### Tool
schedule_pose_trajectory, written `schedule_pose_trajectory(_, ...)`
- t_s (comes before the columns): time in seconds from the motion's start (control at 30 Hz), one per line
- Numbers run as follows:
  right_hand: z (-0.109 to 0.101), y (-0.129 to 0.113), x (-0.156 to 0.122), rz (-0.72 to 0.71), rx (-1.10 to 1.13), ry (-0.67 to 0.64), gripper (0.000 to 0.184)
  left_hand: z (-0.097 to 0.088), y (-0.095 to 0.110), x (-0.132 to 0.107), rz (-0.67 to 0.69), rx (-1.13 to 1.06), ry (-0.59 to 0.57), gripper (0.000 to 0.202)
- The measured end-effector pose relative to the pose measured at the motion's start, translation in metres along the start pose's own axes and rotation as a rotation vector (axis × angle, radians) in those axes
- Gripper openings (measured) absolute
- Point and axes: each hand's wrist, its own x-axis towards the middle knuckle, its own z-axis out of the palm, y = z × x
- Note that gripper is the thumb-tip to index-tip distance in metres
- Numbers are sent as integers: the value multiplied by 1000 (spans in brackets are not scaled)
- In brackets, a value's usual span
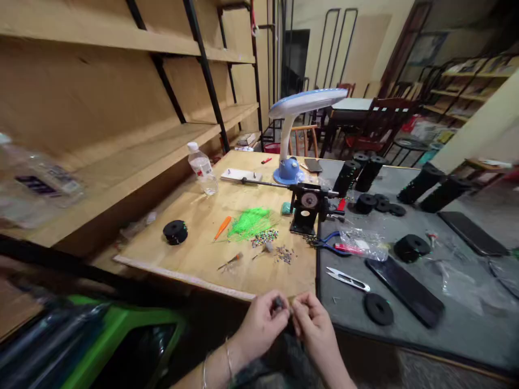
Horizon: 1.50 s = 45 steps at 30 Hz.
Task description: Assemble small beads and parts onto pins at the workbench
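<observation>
Near the front edge of the wooden tabletop (203, 259), the left hand (261, 323) grips a small dark piece (278, 302) near its fingertips; the right hand (316, 324) curls just beside it, holding what I can't tell.

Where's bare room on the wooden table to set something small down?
Bare wood shows between the black cylindrical roll and the slender orange tool, and near the front edge, between the small dull scattered pieces and the person's left hand. It's crowded around the black metal device, beside the blue-handled pliers.
</observation>
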Motion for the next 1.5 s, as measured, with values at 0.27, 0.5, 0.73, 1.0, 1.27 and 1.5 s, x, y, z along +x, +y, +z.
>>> schedule_pose_trajectory(0.27, -9, -14, -1, 43, -94, -80, 33, -8, 0, 2, 4, 73, 15, 13)
schedule_pose_trajectory(0.5, -4, -17, -1, -22, -245, -68, 20, -6, 3, 10, -47, -240, 115, 14)
schedule_pose_trajectory(0.73, -16, -17, -6, -30, -288, 34, 20, -17, -2, 18, -17, -289, 294, 7)
schedule_pose_trajectory(1.0, -25, -15, -9, 57, -94, 5, 34, -23, -4, 8, -101, -184, 14, 29)
schedule_pose_trajectory(1.27, -20, -23, -9, -140, -342, 9, 26, -1, 5, 5, -108, -173, -78, 32)
schedule_pose_trajectory(1.5, -27, -22, -9, -247, -563, -53, 19, -6, 4, 12, -39, -63, 33, 23)
